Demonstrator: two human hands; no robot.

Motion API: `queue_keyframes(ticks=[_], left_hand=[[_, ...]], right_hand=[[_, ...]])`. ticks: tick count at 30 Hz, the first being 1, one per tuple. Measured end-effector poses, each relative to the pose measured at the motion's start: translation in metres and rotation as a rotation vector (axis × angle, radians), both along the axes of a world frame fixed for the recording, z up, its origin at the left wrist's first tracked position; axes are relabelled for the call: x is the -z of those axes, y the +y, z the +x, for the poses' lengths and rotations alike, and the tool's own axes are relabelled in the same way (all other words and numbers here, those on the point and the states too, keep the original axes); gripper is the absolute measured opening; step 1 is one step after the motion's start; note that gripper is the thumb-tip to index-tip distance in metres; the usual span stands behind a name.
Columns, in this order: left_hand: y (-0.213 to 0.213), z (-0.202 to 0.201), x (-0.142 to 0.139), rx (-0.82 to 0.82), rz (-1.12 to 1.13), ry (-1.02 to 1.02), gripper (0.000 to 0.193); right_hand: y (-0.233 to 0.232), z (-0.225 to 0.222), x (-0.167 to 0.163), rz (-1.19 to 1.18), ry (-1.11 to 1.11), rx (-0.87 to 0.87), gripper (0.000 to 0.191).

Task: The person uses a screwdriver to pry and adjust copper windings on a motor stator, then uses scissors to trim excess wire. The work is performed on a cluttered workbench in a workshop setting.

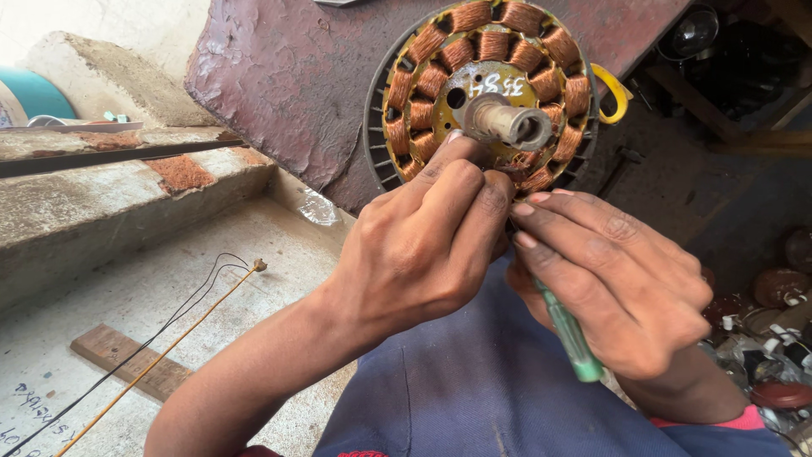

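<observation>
A round fan stator [486,80] with several copper-wound coils and a metal shaft [510,123] stands upright above my lap. My left hand [427,241] grips its lower edge, fingers pressed against the coils near the shaft. Beside it, my right hand [613,283] is closed around a tool with a translucent green handle [571,334]; the tool's tip is hidden behind my fingers at the stator's lower rim. The two hands touch at the fingertips.
A rusty red metal slab [288,76] leans behind the stator. Concrete steps [101,195] lie to the left, with a wooden strip [127,360] and thin black and orange wires [169,338] on the floor. Motor parts clutter the right side [774,330].
</observation>
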State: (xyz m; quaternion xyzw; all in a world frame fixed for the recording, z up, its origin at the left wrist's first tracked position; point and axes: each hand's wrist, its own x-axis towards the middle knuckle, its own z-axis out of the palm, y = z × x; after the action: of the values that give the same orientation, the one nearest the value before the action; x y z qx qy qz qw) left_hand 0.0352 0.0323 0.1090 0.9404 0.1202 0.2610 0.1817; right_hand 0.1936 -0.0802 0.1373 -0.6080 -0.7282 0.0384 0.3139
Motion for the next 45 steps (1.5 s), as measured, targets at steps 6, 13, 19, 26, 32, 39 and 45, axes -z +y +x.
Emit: queue_keyframes(ticks=[6, 13, 19, 26, 32, 39, 45], left_hand=[[0.001, 0.002, -0.003, -0.006, 0.052, -0.001, 0.024], [0.0, 0.002, -0.003, -0.011, 0.125, -0.017, 0.025], [-0.006, -0.003, 0.008, -0.01, 0.11, 0.022, 0.025], [-0.009, -0.006, 0.013, 0.016, 0.133, 0.016, 0.031], [-0.009, -0.005, 0.013, 0.018, 0.171, 0.016, 0.031], [-0.012, -0.004, 0.014, 0.005, 0.182, 0.034, 0.033], [-0.016, -0.004, 0.013, -0.01, 0.206, 0.03, 0.029]], right_hand=[[-0.011, 0.002, 0.019, 0.08, -0.11, -0.044, 0.02], [-0.015, -0.003, 0.046, 0.228, -0.116, -0.034, 0.021], [-0.027, -0.004, 0.039, 0.14, -0.074, 0.038, 0.022], [-0.033, -0.002, 0.056, 0.23, -0.142, -0.003, 0.021], [-0.026, -0.005, 0.072, 0.371, -0.133, 0.014, 0.02], [-0.024, -0.011, 0.022, 0.161, 0.105, 0.121, 0.022], [-0.014, -0.013, 0.008, 0.171, 0.034, 0.105, 0.021]])
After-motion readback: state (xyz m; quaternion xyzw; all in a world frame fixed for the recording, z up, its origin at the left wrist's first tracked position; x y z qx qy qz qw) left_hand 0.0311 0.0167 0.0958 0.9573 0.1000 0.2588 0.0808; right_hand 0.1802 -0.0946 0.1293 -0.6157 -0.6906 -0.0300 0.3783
